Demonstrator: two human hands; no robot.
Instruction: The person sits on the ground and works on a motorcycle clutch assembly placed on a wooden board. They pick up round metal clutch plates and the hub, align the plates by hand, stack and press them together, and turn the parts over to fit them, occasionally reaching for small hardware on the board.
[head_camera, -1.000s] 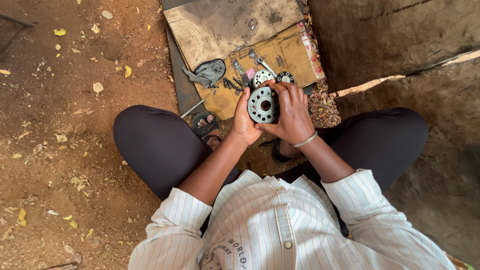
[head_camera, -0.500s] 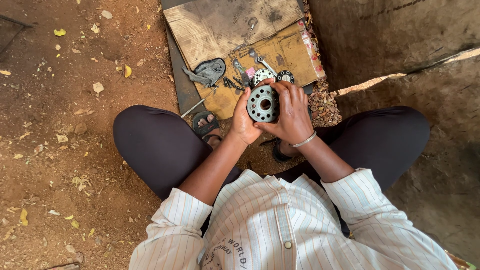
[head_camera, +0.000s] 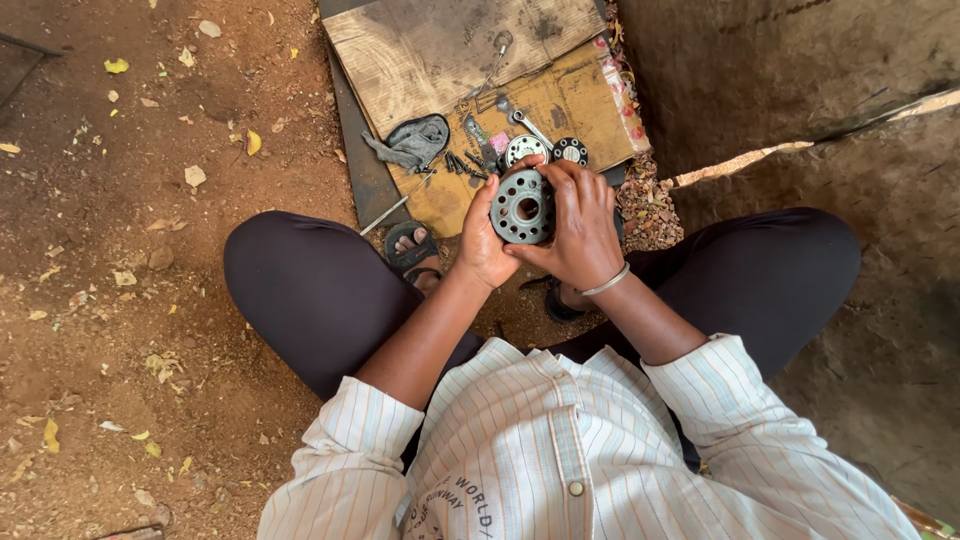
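Evidently both hands, left hand (head_camera: 484, 243) and right hand (head_camera: 578, 225), clamp the round, holed grey metal hub (head_camera: 522, 207) upright, steadying it above the worn cardboard sheet (head_camera: 575, 105) strewn with small parts.

Person sits cross-legged on dirt ground, striped shirt. Both hands grip a round grey metal disc (head_camera: 522, 207) with a ring of holes and a centre bore: left hand (head_camera: 484, 240) at its left edge, right hand (head_camera: 578, 225) wrapped over the right side. Just beyond, cardboard sheet (head_camera: 570, 105) carries a grey rag (head_camera: 412, 143), a spanner (head_camera: 527, 124), two smaller round parts (head_camera: 547, 150) and bolts.
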